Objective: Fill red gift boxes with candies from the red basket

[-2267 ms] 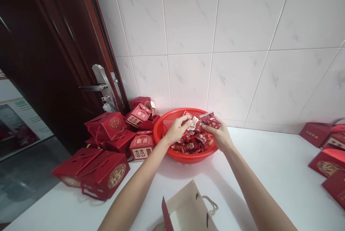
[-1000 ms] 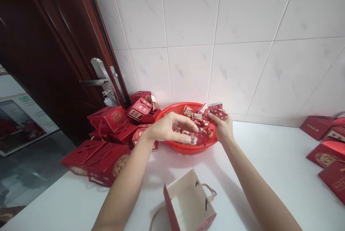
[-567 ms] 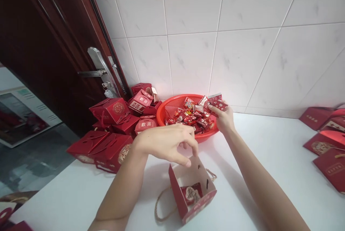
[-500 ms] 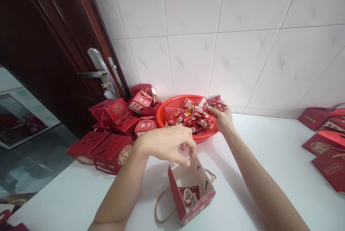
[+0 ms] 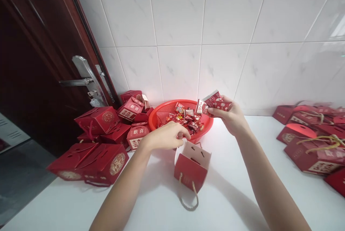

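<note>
A red gift box (image 5: pixel 191 170) with rope handles is tilted, its top flaps up, over the white table. My left hand (image 5: pixel 171 134) has its fingers closed on the box's raised flap at the far left. Up at the right, my right hand (image 5: pixel 229 116) pinches several wrapped candies, among them a white-and-red one (image 5: pixel 201 107) and dark red packets (image 5: pixel 219 104). Between and behind the hands stands a red plastic basket (image 5: pixel 154 116) with many red candy packets (image 5: pixel 191 121) in it. The inside of the box is mostly hidden.
Closed red boxes (image 5: pixel 104 162) are piled at the left, beside a dark wooden door (image 5: pixel 32 44) with a metal handle (image 5: pixel 86 80). More red boxes (image 5: pixel 309 152) with rope handles lie at the right. A tiled wall (image 5: pixel 178 69) rises behind the table (image 5: pixel 151 209).
My left hand has taken hold of the box, which has lifted and turned so its side faces me. My right hand has moved right with the candies. The view has shifted to the right.
</note>
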Demonstrator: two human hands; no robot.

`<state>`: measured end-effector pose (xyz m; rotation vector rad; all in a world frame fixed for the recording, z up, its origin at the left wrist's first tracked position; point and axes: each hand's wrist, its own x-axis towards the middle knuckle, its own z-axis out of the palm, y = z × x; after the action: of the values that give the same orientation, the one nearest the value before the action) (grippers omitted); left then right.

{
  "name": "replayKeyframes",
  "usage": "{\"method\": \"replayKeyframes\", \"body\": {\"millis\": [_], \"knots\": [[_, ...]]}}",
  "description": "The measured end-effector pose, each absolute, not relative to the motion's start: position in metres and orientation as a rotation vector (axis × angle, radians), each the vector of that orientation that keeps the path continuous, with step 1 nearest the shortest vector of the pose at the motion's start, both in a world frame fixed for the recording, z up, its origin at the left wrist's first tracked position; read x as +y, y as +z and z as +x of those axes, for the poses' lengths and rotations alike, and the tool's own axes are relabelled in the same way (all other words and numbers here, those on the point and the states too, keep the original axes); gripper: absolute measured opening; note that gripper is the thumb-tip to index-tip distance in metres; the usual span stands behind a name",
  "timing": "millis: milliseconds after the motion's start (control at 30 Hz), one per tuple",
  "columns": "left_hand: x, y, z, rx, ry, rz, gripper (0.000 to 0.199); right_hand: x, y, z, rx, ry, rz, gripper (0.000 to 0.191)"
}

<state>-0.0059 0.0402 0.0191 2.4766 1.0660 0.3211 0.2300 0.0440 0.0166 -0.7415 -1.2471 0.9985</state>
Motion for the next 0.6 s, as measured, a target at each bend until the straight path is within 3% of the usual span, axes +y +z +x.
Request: {"method": "replayKeyframes", "body": {"millis": [267,600], "knots": [[0.03,0.031,-0.004,1.107,-0.091,2.293,0.028,-0.01,0.037,0.228,-1.757,0.939,-1.034,0.023],[0.023,0.038,0.001,1.057,-0.277,2.387,0.016,-0.026,0.039,0.21,-2.046,0.665,-1.131,0.014]]}}
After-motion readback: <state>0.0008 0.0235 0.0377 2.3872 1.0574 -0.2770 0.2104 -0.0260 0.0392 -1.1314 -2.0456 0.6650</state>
